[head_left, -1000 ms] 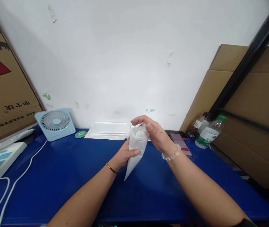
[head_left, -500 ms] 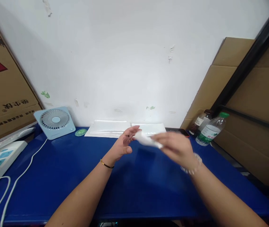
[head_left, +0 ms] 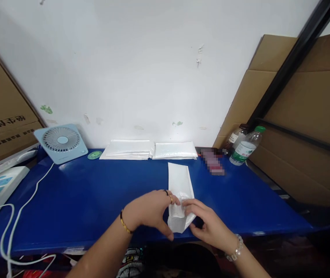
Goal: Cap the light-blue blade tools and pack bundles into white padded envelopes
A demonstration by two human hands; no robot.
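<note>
A white padded bag (head_left: 179,179) lies on the blue desk (head_left: 109,185), near the front edge. The left hand (head_left: 147,210) curves over its left side, fingertips touching it and thumb wide apart from them. The right hand (head_left: 214,229) is at its right side, fingers on top and thumb lower down. I can't tell if they pinch the edge. Soft hands seem best here, one on each side, so the thin bag does not slide or crumple. Keeping its near end straight should help too.

At the back sit two white piles, left (head_left: 127,150) and right (head_left: 174,150), by a pale wall (head_left: 138,77). A blue fan (head_left: 63,141) leans on the left; a green-capped bottle (head_left: 242,152) stands on the right.
</note>
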